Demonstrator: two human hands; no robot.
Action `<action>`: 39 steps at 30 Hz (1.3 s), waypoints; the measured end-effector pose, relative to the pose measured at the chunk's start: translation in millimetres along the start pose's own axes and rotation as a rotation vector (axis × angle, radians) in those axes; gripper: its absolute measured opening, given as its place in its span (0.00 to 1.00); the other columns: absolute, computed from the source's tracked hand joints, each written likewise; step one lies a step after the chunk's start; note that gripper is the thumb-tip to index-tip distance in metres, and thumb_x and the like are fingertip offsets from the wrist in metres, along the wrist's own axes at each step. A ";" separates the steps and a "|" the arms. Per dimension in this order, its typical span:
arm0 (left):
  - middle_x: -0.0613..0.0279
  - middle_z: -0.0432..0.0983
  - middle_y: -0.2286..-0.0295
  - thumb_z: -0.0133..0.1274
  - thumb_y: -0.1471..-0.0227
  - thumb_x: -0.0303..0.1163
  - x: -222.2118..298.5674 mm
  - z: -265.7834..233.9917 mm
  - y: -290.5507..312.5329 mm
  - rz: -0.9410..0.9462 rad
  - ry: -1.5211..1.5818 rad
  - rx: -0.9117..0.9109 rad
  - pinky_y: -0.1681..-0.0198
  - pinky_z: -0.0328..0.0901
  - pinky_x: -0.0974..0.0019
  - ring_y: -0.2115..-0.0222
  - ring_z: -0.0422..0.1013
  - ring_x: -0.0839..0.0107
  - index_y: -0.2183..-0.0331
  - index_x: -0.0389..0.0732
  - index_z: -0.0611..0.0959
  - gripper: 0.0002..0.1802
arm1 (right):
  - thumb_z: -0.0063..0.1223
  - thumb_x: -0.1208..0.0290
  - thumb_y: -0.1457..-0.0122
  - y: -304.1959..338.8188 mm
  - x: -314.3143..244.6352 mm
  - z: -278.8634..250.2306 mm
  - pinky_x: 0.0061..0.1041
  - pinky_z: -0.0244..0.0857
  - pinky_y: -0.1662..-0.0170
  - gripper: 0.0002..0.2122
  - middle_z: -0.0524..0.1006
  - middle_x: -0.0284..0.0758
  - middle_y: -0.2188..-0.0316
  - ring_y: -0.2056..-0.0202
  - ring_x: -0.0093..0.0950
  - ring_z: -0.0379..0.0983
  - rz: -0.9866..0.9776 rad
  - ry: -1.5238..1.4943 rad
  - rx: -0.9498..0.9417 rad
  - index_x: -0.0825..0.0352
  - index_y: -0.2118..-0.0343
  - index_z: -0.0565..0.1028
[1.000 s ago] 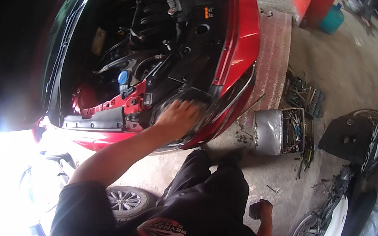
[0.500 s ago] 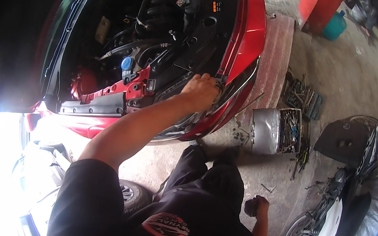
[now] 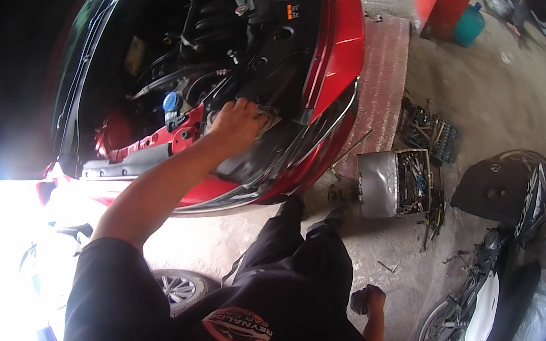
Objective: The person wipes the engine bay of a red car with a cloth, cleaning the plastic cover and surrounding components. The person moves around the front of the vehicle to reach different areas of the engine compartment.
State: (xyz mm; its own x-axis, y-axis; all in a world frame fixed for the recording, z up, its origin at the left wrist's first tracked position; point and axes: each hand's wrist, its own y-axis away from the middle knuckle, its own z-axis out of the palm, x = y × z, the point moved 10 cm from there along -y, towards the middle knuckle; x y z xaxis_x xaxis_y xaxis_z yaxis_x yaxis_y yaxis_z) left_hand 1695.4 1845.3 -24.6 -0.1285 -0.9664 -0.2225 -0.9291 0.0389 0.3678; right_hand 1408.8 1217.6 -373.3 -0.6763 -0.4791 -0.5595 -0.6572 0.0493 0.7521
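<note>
A red car (image 3: 343, 56) stands before me with its hood raised and its engine bay exposed. My left hand (image 3: 236, 127) reaches over its front corner and rests on the headlight (image 3: 263, 152), fingers curled. Beside the fingertips shows a small greyish-brown patch, too unclear to name. Whatever those fingers hold is hidden. Low at my right side, away from the car, my right hand (image 3: 374, 297) is closed around a dark, bunched object (image 3: 360, 300) whose kind I cannot make out. A blue reservoir cap (image 3: 171, 101) sits left of my left hand inside the bay.
On the floor at right lie an open metal toolbox (image 3: 380, 184) full of tools and a socket tray (image 3: 446, 138). A motorcycle (image 3: 482, 326) stands farther right. A loose wheel (image 3: 180, 288) lies at lower left. Behind are a red pillar (image 3: 437, 13) and a teal jug (image 3: 469, 25).
My left hand has slid leftward over the headlight, away from the car's front edge. The whole view has shifted slightly. My right hand stays low at my side, still closed.
</note>
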 end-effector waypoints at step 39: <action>0.52 0.77 0.57 0.60 0.56 0.34 -0.6 -5.9 -18.2 -0.154 0.209 0.028 0.51 0.72 0.54 0.51 0.72 0.54 0.59 0.42 0.85 0.18 | 0.57 0.64 0.48 -15.3 -44.2 52.0 0.40 0.71 0.65 0.08 0.79 0.40 0.74 0.69 0.42 0.78 -0.406 0.528 -0.036 0.61 0.77 0.77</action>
State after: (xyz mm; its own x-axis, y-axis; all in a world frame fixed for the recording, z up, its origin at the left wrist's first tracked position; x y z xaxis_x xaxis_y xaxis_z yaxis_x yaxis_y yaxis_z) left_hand 1714.4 1843.6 -25.9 0.0872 -0.9929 -0.0815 -0.9416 -0.1089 0.3187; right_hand 1431.5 1283.5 -378.2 -0.1180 -0.8187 -0.5620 -0.8077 -0.2501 0.5339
